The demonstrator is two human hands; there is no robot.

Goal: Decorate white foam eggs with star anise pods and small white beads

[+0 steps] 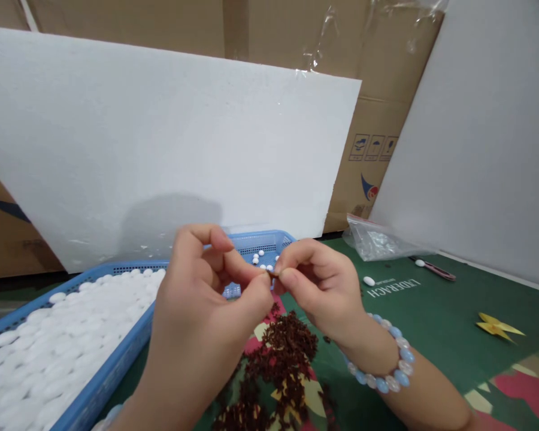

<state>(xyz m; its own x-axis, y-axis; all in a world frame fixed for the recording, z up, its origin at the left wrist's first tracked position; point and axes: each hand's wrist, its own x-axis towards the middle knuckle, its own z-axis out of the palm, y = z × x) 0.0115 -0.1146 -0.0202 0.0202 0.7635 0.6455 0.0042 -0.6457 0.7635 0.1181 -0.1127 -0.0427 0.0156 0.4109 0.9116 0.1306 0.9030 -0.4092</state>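
My left hand (202, 305) and my right hand (326, 287) meet fingertip to fingertip in the middle of the head view. Thumb and forefinger of each are pinched on a tiny dark brown piece (273, 275), mostly covered by the fingertips. Below them lies a loose pile of dark reddish-brown bits (290, 338) on a patterned part of the green surface. A beaded bracelet circles my right wrist. Behind the hands, a blue basket (265, 238) holds several small white ovals (262, 253), partly hidden by my fingers.
At left, a blue tray (117, 359) is full of white ovals (49, 359). On the green surface at right lie a loose white oval (369, 281), a clear plastic bag (377, 242), a slim pinkish tool (438, 270) and a yellow pointed item (498, 326). A white board (197, 131) stands behind.
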